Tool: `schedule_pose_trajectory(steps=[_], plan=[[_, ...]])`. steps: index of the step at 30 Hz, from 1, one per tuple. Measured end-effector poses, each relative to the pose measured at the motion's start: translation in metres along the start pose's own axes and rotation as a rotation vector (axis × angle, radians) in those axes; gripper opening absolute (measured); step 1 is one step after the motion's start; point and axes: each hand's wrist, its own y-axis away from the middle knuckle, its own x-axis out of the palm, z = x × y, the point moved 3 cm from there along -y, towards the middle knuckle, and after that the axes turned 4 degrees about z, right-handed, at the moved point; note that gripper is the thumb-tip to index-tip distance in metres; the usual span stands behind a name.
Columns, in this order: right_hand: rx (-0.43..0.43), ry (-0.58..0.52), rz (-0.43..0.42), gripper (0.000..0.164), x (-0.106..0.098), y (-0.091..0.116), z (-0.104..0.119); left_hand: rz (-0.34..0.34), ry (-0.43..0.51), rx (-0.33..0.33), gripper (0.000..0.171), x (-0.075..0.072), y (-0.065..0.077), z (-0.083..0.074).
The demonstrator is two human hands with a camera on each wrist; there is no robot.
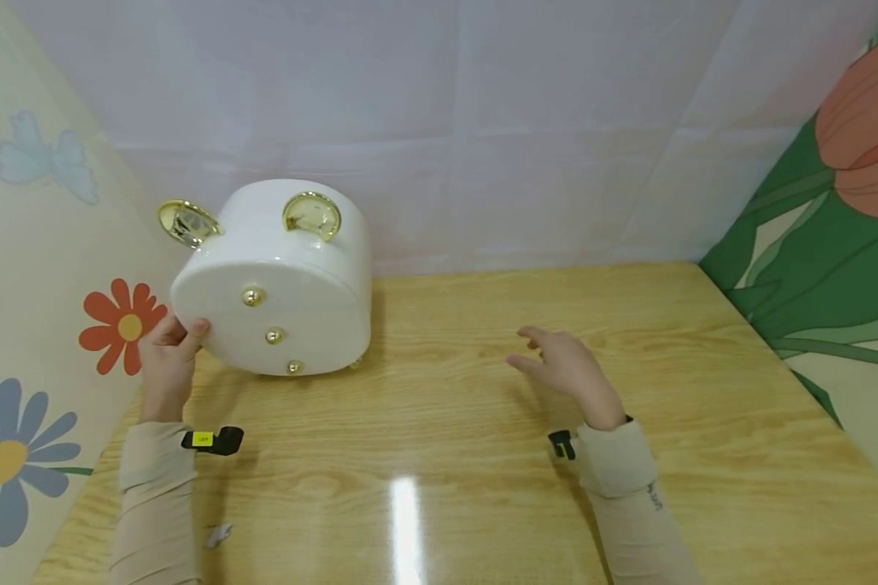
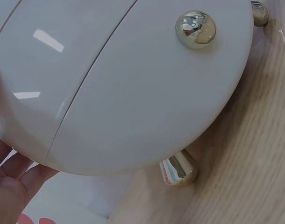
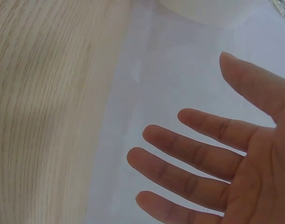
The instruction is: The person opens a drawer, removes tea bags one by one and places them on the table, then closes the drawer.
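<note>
A glossy white storage box (image 1: 271,317) with rounded sides stands on the left of the table in the head view. Its front carries gold ball knobs (image 2: 195,29), and two gold ear-shaped pieces (image 1: 312,215) rise from the top. Thin seams cross the front in the left wrist view, and gold feet (image 2: 179,168) show below. My left hand (image 1: 167,357) grips the box's left edge, thumb on the front and fingers round the side. Well to the right of the box, my right hand (image 1: 567,370) hovers over the table with its fingers extended and holds nothing.
The wooden table (image 1: 439,422) meets a white cloth backdrop (image 1: 527,162) behind the box. Flower-printed panels (image 1: 849,284) stand at both sides. A small pale scrap (image 1: 219,535) lies by my left sleeve.
</note>
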Motion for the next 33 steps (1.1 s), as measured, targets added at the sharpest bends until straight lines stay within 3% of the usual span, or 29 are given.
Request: schedule_pose_trajectory(steps=[10, 33], plan=[[0.002, -0.005, 0.004, 0.056, 0.002, -0.001, 0.001, 0.043, 0.036, 0.046, 0.035, 0.015, 0.005, 0.001], [-0.011, -0.001, 0.013, 0.056, 0.0, -0.002, 0.002, 0.037, 0.005, 0.168, 0.027, 0.048, 0.018, 0.006]])
